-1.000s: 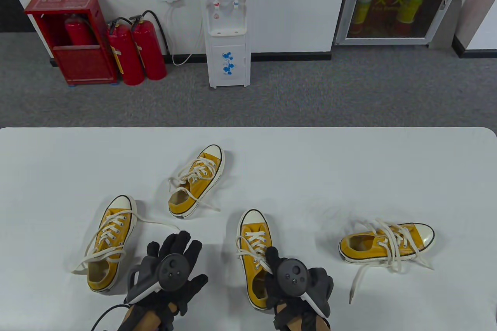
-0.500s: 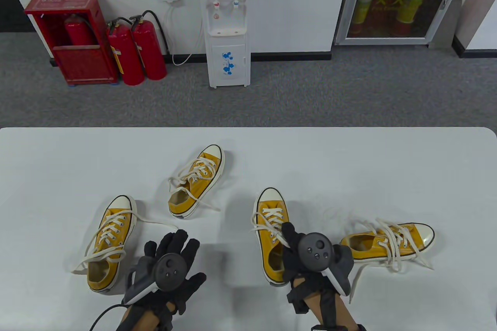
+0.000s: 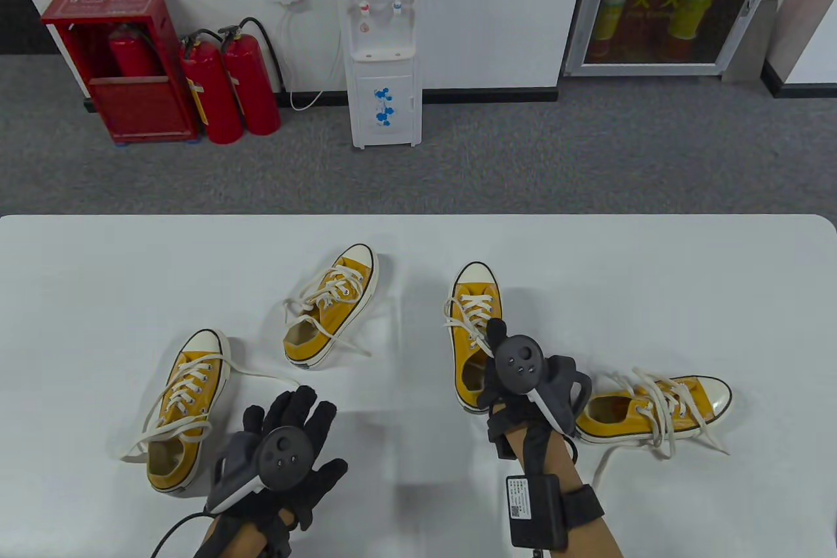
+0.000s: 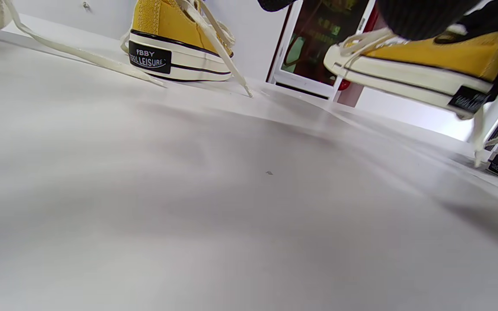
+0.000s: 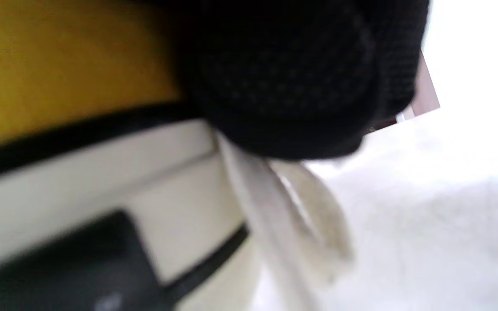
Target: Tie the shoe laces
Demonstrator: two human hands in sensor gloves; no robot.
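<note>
Table view: the right hand point(image 3: 516, 375) covers the heel end of a yellow shoe point(image 3: 474, 316), its fingers hidden under the tracker; the toe points away on the white table point(image 3: 654, 270). The left hand point(image 3: 288, 447) lies flat, fingers spread, holding nothing. Three other shoes point(image 3: 330, 306) lie around with loose laces.

Left wrist view: the held shoe point(image 4: 413, 65) is tilted, its heel clear of the table — dark glove fabric masks its top.

Right wrist view: blurred; a gloved finger point(image 5: 292, 77) curls against the yellow side, a lace point(image 5: 275, 203) hanging beneath.
</note>
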